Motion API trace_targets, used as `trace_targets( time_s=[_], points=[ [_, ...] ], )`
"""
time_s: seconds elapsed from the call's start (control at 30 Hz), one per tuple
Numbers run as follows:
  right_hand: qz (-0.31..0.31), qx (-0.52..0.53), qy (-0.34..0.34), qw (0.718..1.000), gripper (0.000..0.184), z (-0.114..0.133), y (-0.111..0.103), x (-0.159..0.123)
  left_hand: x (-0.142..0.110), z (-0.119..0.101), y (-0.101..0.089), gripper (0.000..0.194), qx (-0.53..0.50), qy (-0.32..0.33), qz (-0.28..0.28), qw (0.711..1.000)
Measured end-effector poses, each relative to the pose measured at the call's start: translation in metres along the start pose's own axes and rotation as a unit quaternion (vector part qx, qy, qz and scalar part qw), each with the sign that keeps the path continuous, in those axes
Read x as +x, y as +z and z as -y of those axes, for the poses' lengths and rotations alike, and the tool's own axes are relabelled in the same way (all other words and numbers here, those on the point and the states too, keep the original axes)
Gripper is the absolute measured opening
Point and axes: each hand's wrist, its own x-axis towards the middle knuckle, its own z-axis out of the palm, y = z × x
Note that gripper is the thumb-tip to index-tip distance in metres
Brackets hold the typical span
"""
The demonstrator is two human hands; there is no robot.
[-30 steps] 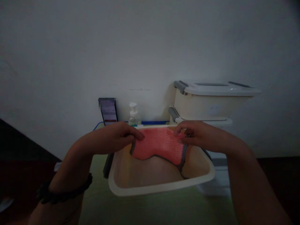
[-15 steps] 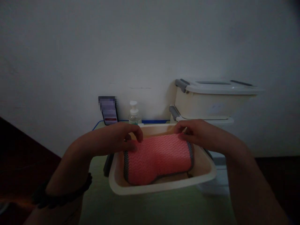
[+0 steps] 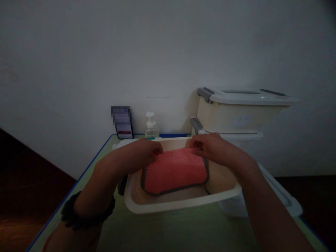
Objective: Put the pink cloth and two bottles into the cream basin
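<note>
L hand (image 3: 138, 155) and R hand (image 3: 216, 148) each had a near-closed pinch grip on the pink textured dark-edged fabric cloth's (image 3: 175, 171) top corners, w/in the cream plastic bin's (image 3: 183, 205) opening; even tension prob. helped vs. sagging.

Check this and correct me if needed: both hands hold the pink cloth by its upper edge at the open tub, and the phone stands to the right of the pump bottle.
The phone's side is wrong: the head view shows the phone to the left of the pump bottle. Both hands do hold the pink cloth by its upper edge at the open tub.
</note>
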Motion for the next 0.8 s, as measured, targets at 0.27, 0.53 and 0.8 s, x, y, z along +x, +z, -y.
trace_targets(
  time_s=[0.27,0.53,0.8],
  points=[
    [0.045,-0.035,0.003,0.998,0.019,0.005,0.004,-0.003,0.006,0.000,0.008,0.036,0.083,0.012,0.036,0.996],
    [0.072,-0.028,0.004,0.997,0.021,0.012,0.004,-0.006,0.003,-0.008,0.007,0.035,0.120,-0.013,0.064,0.991],
    [0.043,-0.074,0.052,0.995,0.021,0.027,0.003,-0.008,0.005,-0.002,0.006,0.039,0.085,-0.004,0.068,0.994]
  ],
)
